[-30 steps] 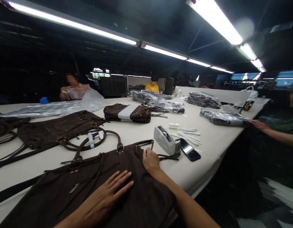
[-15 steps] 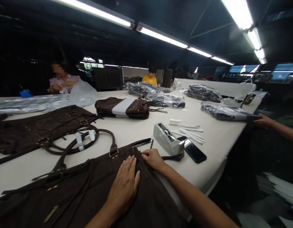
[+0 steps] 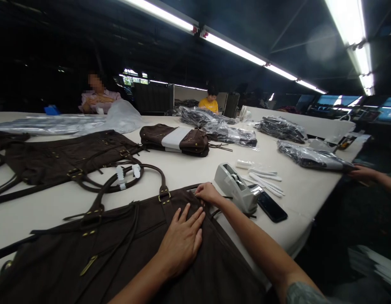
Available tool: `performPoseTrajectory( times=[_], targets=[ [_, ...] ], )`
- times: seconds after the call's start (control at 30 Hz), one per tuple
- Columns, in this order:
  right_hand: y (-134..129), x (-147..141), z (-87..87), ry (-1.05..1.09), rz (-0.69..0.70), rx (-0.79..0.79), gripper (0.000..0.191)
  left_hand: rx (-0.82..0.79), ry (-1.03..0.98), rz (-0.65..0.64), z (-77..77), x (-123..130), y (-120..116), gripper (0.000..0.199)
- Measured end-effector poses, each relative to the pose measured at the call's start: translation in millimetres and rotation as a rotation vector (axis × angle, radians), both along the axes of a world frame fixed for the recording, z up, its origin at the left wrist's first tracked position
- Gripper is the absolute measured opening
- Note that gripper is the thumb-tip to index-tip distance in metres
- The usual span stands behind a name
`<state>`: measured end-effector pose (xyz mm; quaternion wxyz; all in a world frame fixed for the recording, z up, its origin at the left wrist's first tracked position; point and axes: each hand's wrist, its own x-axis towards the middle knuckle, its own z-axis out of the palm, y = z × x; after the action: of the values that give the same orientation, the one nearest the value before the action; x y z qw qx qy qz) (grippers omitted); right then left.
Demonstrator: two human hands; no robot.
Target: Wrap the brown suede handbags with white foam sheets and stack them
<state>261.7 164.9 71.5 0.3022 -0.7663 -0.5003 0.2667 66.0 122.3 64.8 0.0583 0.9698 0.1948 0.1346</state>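
A large dark brown handbag (image 3: 119,249) with two loop handles, thin cords and brass fittings lies flat in front of me. My left hand (image 3: 181,240) rests open on its front panel near the right end, fingers spread. Just beyond those fingertips, my right hand (image 3: 210,194) is closed in a pinch at the bag's top right corner; the exact bit between the fingertips is hidden. White wrappings (image 3: 120,174) sit on the handles. Right of my right hand stands a grey tape dispenser (image 3: 235,188), with a dark strap passing beside it.
A phone (image 3: 273,207) and white ridged strips (image 3: 267,181) lie beyond the dispenser. More brown bags (image 3: 71,158) lie left, with a folded, white-banded bag (image 3: 151,137) behind. Plastic-wrapped bags (image 3: 279,128) are farther back. A co-worker's hand (image 3: 366,172) touches a wrapped bag (image 3: 312,156) at right.
My right hand has shifted from outside the bag's corner onto its top edge. My left fingers have spread wider. The camera view has turned slightly left.
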Motion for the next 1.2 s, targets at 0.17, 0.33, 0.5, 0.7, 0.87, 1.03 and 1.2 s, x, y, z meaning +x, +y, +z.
performPoseTrajectory(
  times=[0.17, 0.33, 0.5, 0.7, 0.87, 1.03, 1.2],
  targets=[
    [1.2, -5.3, 18.7, 0.101, -0.017, -0.096, 0.013, -0.025, 0.014, -0.001, 4.3, -3.0, -1.0, 0.047],
    [-13.8, -8.2, 29.1, 0.078, 0.009, -0.131, 0.027, -0.032, 0.001, 0.001, 5.6, -2.7, -2.6, 0.047],
    [-11.4, -34.2, 31.4, -0.081, 0.010, -0.104, 0.028, -0.070, 0.002, -0.028, 4.3, -1.0, -1.7, 0.048],
    [-38.4, -38.6, 64.0, -0.165, 0.073, -0.034, 0.027, -0.047, -0.001, -0.074, 2.6, 0.2, 3.2, 0.049],
    [-148.1, -23.5, 79.1, -0.291, -0.040, 0.333, 0.030, -0.025, -0.038, -0.075, -0.6, -0.6, 6.4, 0.049],
    [-250.6, -42.4, 24.0, 0.067, -0.180, 0.433, 0.026, -0.023, -0.080, -0.060, -5.5, 2.8, 11.5, 0.052],
    [-286.1, -76.0, -32.1, 0.384, -0.226, 0.590, 0.029, -0.279, -0.298, 0.046, 14.8, 1.5, -6.7, 0.049]
  ],
)
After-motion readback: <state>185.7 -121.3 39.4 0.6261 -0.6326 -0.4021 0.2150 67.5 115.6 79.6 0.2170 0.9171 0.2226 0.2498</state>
